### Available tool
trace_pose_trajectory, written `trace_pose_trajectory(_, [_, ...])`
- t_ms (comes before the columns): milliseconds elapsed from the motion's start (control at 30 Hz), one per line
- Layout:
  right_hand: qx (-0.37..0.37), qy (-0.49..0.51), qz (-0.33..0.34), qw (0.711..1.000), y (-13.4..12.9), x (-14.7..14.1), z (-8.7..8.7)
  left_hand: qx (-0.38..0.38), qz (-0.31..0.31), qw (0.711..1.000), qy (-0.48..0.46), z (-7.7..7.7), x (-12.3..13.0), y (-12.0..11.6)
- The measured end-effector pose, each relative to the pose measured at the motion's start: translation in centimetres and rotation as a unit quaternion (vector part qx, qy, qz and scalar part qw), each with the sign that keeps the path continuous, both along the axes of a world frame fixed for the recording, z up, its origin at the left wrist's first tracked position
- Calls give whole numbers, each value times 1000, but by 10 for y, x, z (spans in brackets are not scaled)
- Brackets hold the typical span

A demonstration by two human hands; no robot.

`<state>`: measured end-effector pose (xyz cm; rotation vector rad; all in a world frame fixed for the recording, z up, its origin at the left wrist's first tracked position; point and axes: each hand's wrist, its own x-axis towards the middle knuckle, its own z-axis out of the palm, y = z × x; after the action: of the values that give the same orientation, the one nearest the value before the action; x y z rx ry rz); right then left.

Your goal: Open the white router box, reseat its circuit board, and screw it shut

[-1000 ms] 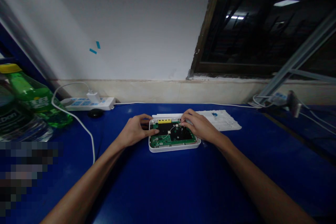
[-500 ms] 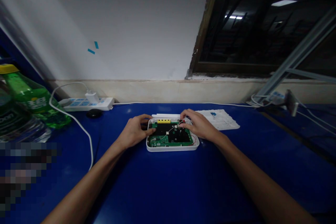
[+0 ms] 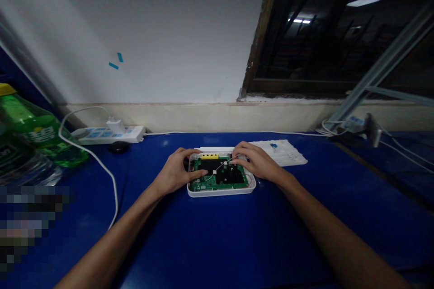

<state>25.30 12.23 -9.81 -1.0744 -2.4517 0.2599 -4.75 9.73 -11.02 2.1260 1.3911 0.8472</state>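
Note:
A white plastic housing (image 3: 222, 193) lies on the blue table, holding a green circuit board (image 3: 206, 185) with a black plate and a row of yellow ports (image 3: 209, 156). My left hand (image 3: 174, 171) grips the housing's left side, its thumb over the board and its fingers behind the back corner. At the back right corner, my right hand (image 3: 256, 160) has its thumb and forefinger brought together near a thin light wire (image 3: 220, 166) that crosses the board. What lies between those fingertips is too small to make out.
Behind my right hand lies a white textured panel (image 3: 288, 153). A power strip (image 3: 134, 134) with a white charger, a black mouse-like object (image 3: 118, 146) and green bottles (image 3: 44, 131) are at left. A metal frame (image 3: 379, 76) rises at right.
My left thumb has moved further right over the board. The housing has tilted slightly, its left front corner nearer me. My right hand remains at the back right corner.

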Motion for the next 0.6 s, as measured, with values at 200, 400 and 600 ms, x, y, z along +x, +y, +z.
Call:
trace_pose_trajectory(200, [9, -3, -36, 999, 3, -4, -2, -12, 32, 999, -3, -2, 4, -1])
trace_pose_trajectory(400, [6, 37, -37, 999, 4, -5, -1, -4, 26, 1000, 10, 0, 6, -2])
trace_pose_trajectory(600, [1, 32, -47, 998, 1, -2, 1, 12, -9, 1000, 27, 2, 2, -2])
